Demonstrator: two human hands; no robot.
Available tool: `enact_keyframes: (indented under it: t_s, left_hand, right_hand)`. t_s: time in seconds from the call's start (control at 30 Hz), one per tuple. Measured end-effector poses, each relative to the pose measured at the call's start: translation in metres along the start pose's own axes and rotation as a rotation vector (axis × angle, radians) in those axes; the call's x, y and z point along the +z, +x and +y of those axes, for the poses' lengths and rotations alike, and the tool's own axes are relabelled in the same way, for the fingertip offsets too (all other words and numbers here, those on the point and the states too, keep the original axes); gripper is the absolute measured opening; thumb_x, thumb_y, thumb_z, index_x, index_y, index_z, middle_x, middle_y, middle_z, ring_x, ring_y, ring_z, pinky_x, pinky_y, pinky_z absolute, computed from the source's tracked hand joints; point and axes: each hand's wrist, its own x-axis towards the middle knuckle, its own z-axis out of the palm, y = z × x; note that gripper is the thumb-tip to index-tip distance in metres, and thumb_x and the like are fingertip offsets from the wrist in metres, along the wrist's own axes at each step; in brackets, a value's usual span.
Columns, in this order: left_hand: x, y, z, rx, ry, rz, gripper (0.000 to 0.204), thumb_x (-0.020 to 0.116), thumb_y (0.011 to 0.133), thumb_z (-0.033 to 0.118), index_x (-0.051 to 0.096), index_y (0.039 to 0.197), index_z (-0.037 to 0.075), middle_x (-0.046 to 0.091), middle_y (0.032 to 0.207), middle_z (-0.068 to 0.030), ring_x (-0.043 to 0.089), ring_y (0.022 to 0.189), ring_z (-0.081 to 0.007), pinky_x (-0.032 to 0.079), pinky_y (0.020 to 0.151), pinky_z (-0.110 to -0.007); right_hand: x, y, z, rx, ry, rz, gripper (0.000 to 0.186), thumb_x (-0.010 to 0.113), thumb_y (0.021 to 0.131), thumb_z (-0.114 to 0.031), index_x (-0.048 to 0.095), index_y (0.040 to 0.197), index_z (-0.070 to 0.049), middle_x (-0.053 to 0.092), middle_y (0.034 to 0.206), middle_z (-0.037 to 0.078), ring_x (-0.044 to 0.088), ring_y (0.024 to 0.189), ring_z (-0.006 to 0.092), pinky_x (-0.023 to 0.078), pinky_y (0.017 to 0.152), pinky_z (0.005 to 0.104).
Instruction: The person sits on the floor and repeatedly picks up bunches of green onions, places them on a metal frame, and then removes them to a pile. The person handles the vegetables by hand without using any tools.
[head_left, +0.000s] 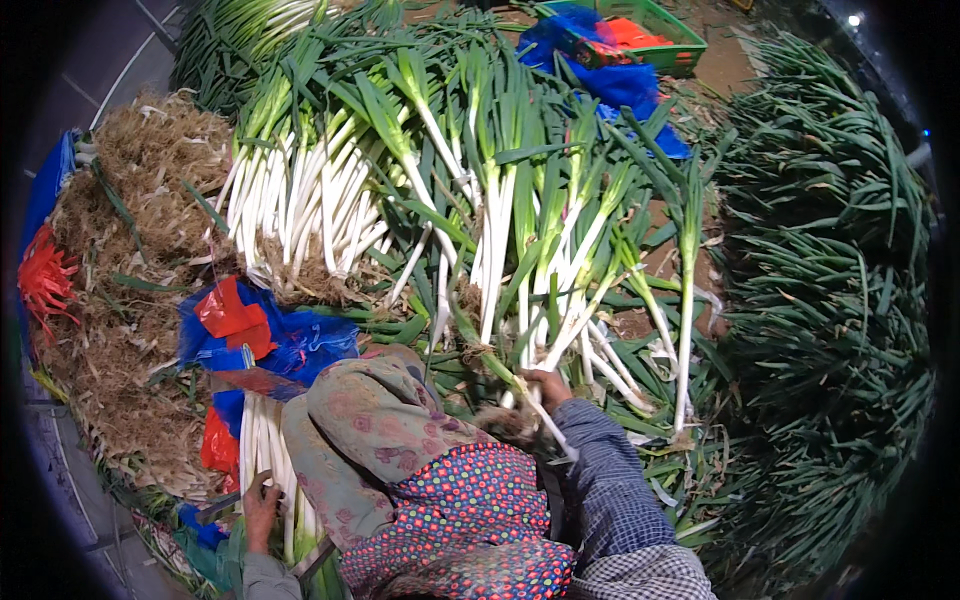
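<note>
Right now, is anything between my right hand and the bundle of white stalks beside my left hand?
Yes: your bent legs in floral cloth lie between your right hand and the white-stalk bundle beside your left hand.

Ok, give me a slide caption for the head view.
Right hand grasping green onions near their white ends, left hand beside another bundle, brown roots heaped at left.

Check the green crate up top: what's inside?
Inside the green crate: bright red-orange sheeting. Blue mesh drapes over the crate's near left side and spills out toward the viewer. The crate's bottom, and anything under the sheeting, is covered.
</note>
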Motion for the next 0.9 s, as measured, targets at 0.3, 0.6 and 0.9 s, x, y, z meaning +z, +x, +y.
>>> enact_keyframes:
  t_s: [0.3, 0.6, 0.9]
  left_hand:
    - [-0.006, 0.019, 0.135, 0.337, -0.147, 0.231, 0.035, 0.057, 0.093, 0.019, 0.057, 0.123, 0.001, 0.062, 0.087, -0.0048, 0.055, 0.066, -0.0096, 0.045, 0.057, -0.024]
    - [0.176, -0.039, 0.305, 0.643, -0.429, -0.502, 0.032, 0.06, 0.091, 0.013, 0.058, 0.121, 0.001, 0.064, 0.086, -0.0043, 0.06, 0.069, -0.0105, 0.049, 0.063, -0.024]
    - [0.31, -0.126, 0.293, 0.002, -0.512, -1.304, 0.054, 0.052, 0.094, 0.052, 0.057, 0.112, 0.001, 0.065, 0.084, -0.0077, 0.063, 0.065, -0.0158, 0.052, 0.056, -0.027]
  right_hand:
    - [-0.136, -0.133, -0.09, -0.176, -0.669, 0.218, 0.043, 0.064, 0.065, -0.003, 0.056, 0.107, 0.002, 0.065, 0.098, 0.016, 0.065, 0.082, 0.0285, 0.054, 0.076, 0.0367]
    - [-0.082, -0.31, -0.091, -0.084, -0.024, 0.036, 0.058, 0.047, 0.071, 0.012, 0.039, 0.128, 0.007, 0.06, 0.104, 0.023, 0.068, 0.087, 0.033, 0.06, 0.073, 0.0419]
    - [-0.03, -0.446, -0.075, -0.182, 0.085, -0.124, 0.068, 0.054, 0.073, -0.001, 0.03, 0.135, 0.007, 0.056, 0.114, 0.028, 0.066, 0.094, 0.0327, 0.059, 0.074, 0.0392]
